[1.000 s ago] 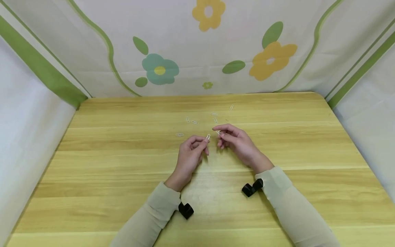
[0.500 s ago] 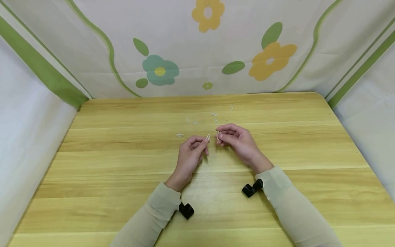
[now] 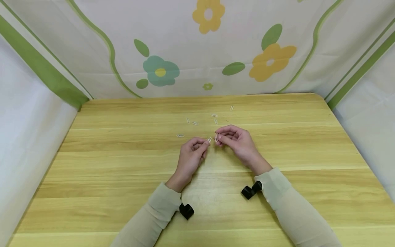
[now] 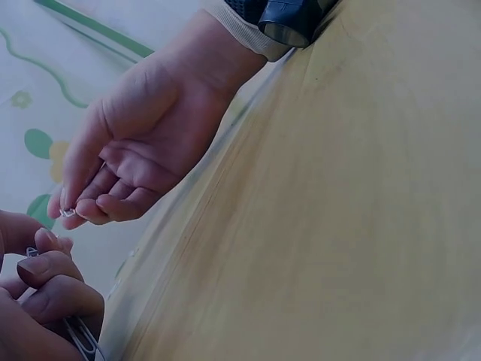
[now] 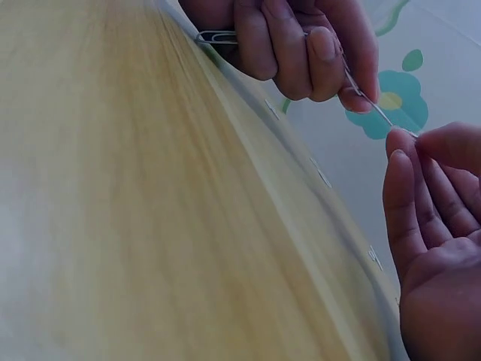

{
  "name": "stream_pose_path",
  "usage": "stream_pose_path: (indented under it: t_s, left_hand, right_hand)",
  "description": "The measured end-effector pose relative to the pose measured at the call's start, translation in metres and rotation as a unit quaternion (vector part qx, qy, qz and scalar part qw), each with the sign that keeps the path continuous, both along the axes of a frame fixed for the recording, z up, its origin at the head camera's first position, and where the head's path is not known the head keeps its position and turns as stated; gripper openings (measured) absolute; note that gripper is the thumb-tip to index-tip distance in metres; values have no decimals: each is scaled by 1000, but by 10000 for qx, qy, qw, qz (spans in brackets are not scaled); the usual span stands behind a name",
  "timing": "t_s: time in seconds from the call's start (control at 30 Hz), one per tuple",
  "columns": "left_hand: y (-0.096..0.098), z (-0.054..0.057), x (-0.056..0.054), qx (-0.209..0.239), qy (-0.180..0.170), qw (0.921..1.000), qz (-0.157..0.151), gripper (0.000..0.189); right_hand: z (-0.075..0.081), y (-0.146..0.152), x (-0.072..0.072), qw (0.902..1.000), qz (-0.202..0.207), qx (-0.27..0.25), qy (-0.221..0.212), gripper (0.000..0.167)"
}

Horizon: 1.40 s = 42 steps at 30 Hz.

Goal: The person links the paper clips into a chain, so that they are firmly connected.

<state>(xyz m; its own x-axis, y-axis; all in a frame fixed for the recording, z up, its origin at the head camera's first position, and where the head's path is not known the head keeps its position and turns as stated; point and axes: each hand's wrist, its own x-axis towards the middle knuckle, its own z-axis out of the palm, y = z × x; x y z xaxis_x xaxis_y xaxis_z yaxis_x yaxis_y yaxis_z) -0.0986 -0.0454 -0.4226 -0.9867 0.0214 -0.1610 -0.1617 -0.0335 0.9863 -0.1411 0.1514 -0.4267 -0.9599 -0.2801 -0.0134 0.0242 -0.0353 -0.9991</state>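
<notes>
My left hand (image 3: 192, 156) pinches a white paper clip (image 3: 209, 139) between thumb and forefinger, its rounded end pointing up past the fingertips. A second paper clip (image 5: 218, 37) sticks out below the curled lower fingers of that hand, also seen in the left wrist view. Just to the right, my right hand (image 3: 240, 144) pinches another paper clip (image 3: 217, 137) at the fingertips, held steeply tilted. The two hands face each other above the table with a narrow gap between the clips in the head view. In the right wrist view, thin wire spans between both sets of fingertips.
Several white paper clips lie scattered on the wooden table (image 3: 123, 178) beyond the hands, among them one paper clip (image 3: 180, 136) left of the left hand and one (image 3: 231, 108) near the back edge. A flowered curtain (image 3: 191, 51) hangs behind the table.
The clip in my right fingers has turned more upright and come into fuller view. Both hands have drawn closer together, the left shifting slightly right. The clips on the table have stayed put.
</notes>
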Motion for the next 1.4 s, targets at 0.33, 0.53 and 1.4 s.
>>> stream_pose_path:
  t_s: [0.33, 0.53, 1.4]
  left_hand:
    - [0, -1, 2, -9, -46, 9999, -119, 17]
    - [1, 0, 1, -24, -74, 10000, -9, 17]
    - [-2, -1, 1, -369, -25, 9991, -212, 19]
  right_hand:
    - [-1, 0, 2, 9993, 19, 291, 234, 25]
    - [0, -1, 2, 9996, 113, 155, 206, 26]
    - [0, -3, 4, 9922, 86, 967, 781, 15]
